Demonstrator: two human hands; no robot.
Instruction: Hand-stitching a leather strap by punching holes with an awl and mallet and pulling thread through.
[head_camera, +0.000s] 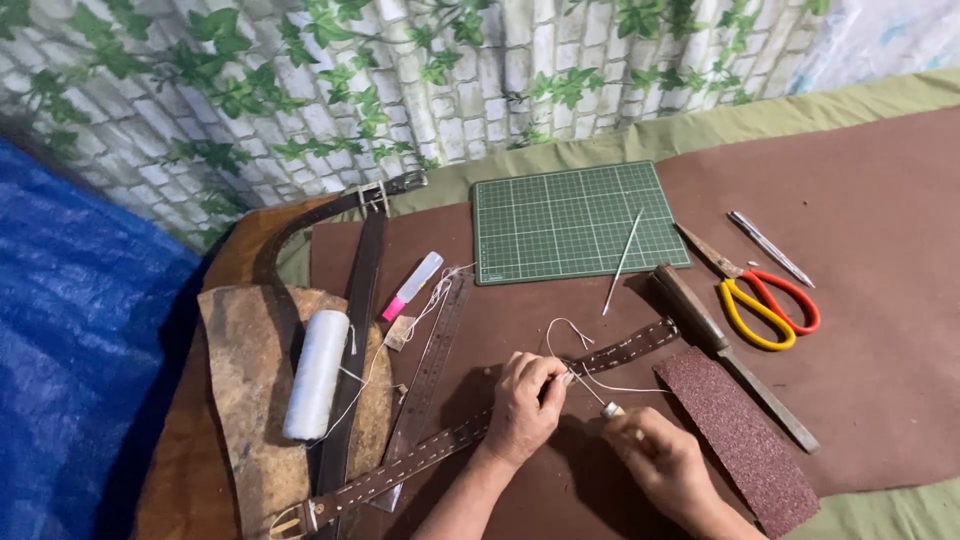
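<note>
A brown leather belt (430, 455) with rows of stitch holes lies diagonally across the brown mat. My left hand (525, 405) pinches the belt and the white thread (565, 335) near its middle. My right hand (660, 465) grips a small tool with a pale handle (612, 409), its tip pointing at the belt just beside my left fingers. The thread loops up from the belt and trails to the right.
A white thread spool (316, 374) rests on a leather scrap at left beside a dark belt (358, 300). A green cutting mat (575, 220), awl, scissors (765, 300), file (730, 350), sandpaper (745, 440), metal ruler (430, 370) and pink-capped tube (412, 285) lie around.
</note>
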